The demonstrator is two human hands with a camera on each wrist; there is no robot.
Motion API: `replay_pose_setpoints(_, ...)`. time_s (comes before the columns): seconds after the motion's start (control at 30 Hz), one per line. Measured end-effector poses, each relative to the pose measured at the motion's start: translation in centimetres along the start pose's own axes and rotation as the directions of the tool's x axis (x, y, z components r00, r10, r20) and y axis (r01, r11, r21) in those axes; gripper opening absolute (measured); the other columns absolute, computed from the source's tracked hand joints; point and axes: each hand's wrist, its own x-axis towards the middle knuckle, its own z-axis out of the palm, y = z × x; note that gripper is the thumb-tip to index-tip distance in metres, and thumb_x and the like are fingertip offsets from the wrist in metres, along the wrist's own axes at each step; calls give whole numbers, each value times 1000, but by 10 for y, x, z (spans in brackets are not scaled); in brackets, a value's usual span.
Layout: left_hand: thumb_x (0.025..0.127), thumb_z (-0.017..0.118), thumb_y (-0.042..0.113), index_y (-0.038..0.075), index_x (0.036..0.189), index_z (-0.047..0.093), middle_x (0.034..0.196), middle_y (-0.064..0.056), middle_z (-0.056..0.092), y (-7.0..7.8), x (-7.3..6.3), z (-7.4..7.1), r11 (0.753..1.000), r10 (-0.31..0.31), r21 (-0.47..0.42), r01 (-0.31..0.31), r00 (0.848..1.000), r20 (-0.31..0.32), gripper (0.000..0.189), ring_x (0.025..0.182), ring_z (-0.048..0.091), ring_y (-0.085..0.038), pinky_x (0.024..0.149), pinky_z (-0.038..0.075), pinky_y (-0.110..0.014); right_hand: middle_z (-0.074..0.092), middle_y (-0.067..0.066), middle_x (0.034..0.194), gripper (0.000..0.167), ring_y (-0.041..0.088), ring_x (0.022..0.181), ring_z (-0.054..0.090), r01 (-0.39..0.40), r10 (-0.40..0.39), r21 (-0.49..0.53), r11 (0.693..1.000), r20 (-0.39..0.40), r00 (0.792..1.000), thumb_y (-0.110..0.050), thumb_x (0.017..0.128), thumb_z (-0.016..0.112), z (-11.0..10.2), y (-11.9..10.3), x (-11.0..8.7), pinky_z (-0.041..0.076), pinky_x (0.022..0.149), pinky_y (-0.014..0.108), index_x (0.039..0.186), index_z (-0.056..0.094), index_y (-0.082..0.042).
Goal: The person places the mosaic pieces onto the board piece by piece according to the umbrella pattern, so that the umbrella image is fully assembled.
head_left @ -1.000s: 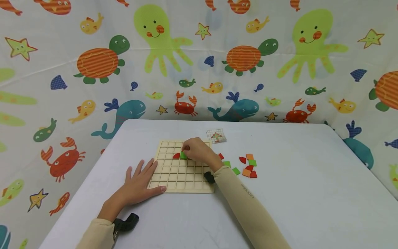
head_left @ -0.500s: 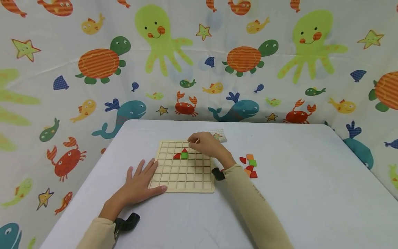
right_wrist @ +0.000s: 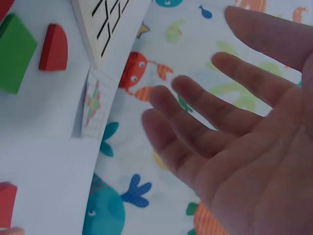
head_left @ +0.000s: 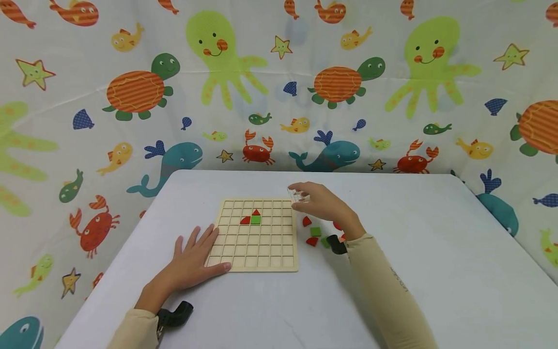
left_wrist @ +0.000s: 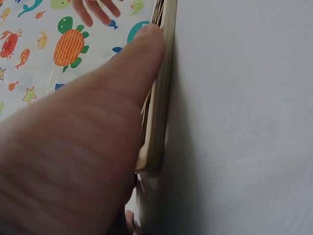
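Pale wood is making up the gridded board [head_left: 261,252], which is lying flat on the white tabletop [head_left: 261,310]. Near the board's 12 o'clock side, a green square [head_left: 255,220] is sitting in a cell, with a red triangle [head_left: 256,213] touching at its 12 o'clock and a red round-edged piece [head_left: 245,220] at its 9 o'clock. The left hand [head_left: 192,261] is resting at the board's 8 o'clock, fingers spreading apart along the edge and thumb reaching over the near corner, apparently bracing it. At 2 o'clock the right hand [head_left: 320,199] is hovering, fingers loosely parted and pinching nothing; the right-wrist view is showing its palm bare. Just past those fingers a printed card [right_wrist: 93,105] is lying by the board's far corner, and toward 3 o'clock loose red and green pieces [head_left: 316,231] are waiting, some partly hiding behind the right wrist. Judging by this, the person is building a pattern like the card's, is standing early in it, and is pausing empty-handed between placements. The next move seems to be calling for pinching one loose piece by its edges and seating it squarely beside the trio; which piece, I cannot tell.
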Motion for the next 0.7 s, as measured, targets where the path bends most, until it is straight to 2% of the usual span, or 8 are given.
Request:
replay_pose_setpoints(0.17,91,68,72,-1,168,28,175,-24,20,-3,-1,0,1000,-1,-5,1,1000,-1,113,159,2,-53,117,-9,-77,58,19,153,55,40,134,59,-28,31,-56,998,57,998,-17,103,73,-2,8,-1,53,107,51,154,56,-3)
replay_pose_setpoints(0.3,92,67,73,-1,168,27,175,-24,19,-4,-1,0,1000,-1,-11,1,1000,1,113,159,1,-53,117,-9,-77,59,19,152,55,41,135,58,-96,103,-87,992,86,991,-20,104,73,-13,16,-4,52,107,53,154,56,-4)
replay_pose_setpoints(0.53,92,66,73,-1,168,26,175,-24,18,-2,1,-2,1000,-4,-7,4,1000,11,114,159,0,-53,117,-11,-77,61,21,146,50,40,131,58,-209,215,-104,972,50,975,-20,104,72,-26,40,-24,55,103,52,150,60,-4)
replay_pose_setpoints(0.7,91,66,74,-1,168,28,175,-24,19,-2,1,0,1000,-7,-9,7,1000,18,114,159,0,-53,117,-11,-76,66,21,134,46,37,120,63,-208,213,-103,973,41,976,-17,103,73,-28,53,-43,61,92,45,145,63,-2)
